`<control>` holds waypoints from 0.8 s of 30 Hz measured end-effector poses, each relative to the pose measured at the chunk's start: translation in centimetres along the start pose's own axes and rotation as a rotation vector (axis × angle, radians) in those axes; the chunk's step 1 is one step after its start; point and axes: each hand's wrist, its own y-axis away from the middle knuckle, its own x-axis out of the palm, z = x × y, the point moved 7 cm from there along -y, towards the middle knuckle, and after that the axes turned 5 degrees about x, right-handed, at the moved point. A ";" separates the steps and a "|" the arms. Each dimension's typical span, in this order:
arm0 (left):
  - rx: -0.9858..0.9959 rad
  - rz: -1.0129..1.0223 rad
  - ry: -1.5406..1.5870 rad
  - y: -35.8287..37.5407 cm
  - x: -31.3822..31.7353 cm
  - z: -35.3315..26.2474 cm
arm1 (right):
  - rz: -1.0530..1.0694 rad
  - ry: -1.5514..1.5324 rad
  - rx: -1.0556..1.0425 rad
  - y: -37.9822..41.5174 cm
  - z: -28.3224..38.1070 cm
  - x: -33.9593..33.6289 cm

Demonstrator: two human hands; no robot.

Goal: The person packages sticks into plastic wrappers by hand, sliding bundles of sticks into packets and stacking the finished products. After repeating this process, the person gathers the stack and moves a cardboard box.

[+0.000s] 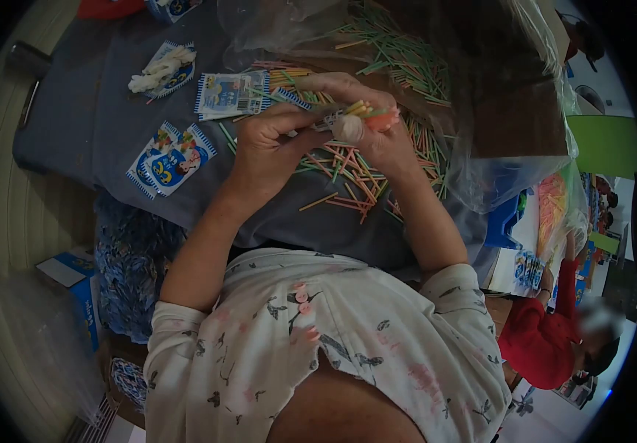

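Note:
My left hand is closed with thumb and fingers together on the edge of a small packet, which spans the gap between both hands. My right hand curls around a bundle of coloured sticks, yellow and green ones showing at the top, and a pale cover sits on one fingertip. Pink, green and yellow sticks lie loose on the grey cloth below the hands. Just left of them is a stack of blue and white packets.
Two printed packets lie on the grey cloth; another has whitish crumpled material on it. A plastic-lined box with many sticks stands at the right. Beyond is a person in red. Blue packets fill a bag below left.

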 end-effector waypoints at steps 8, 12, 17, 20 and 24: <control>-0.077 0.019 0.422 0.2 1.5 0.2 | -0.083 -0.147 0.036 0.1 1.8 0.6; 0.033 0.129 0.158 1.3 0.6 -1.7 | 0.032 0.032 -0.040 1.3 1.2 3.0; -0.241 0.069 -0.017 3.2 -8.9 -4.0 | -0.047 0.336 0.113 5.4 1.9 -3.6; -0.223 0.119 -0.529 3.3 -14.1 -3.2 | 0.083 0.879 0.280 8.9 -0.2 -9.2; 0.174 0.098 -1.280 1.9 -8.8 -6.1 | 0.161 1.539 0.108 10.6 -0.5 -8.5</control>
